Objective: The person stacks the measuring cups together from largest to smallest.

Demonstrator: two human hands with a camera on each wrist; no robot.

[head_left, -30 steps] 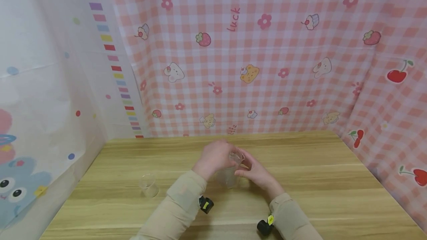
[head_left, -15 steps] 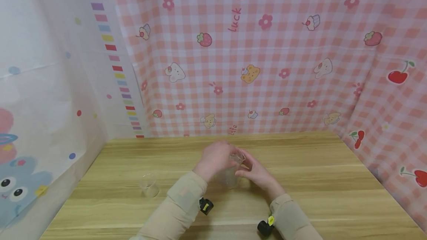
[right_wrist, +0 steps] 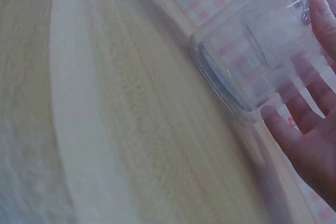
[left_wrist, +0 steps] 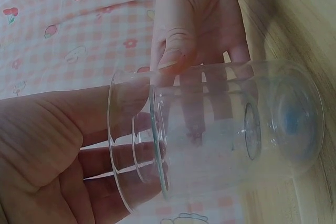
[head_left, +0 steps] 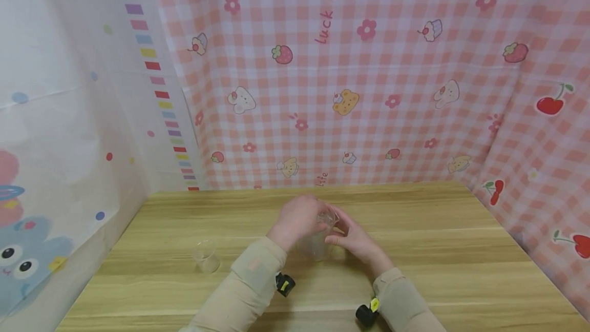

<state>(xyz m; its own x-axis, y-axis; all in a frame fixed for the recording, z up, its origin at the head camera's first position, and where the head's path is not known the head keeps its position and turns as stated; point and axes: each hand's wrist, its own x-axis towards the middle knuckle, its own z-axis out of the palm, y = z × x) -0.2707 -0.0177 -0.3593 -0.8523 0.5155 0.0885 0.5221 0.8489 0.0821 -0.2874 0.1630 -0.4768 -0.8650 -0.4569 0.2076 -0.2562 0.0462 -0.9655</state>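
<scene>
Near the middle of the table, both hands are on two clear glass beakers, one nested inside the other. My left hand [head_left: 298,219] comes over the top and pinches the smaller beaker [left_wrist: 126,135] near its rim, thumb on one side and fingers on the other. That rim stands out of the larger beaker [left_wrist: 289,161], whose rounded base is on the wooden tabletop. Around the larger beaker's side, my right hand [head_left: 354,242] curls its fingers and thumb, as the right wrist view also shows with the beaker [right_wrist: 236,56] between them.
A separate clear beaker [head_left: 206,257] stands on the table to the left of my left forearm. The wooden table [head_left: 438,260] ends at a pink checked curtain [head_left: 276,117] behind and on the right. A white printed sheet [head_left: 69,117] hangs at the left.
</scene>
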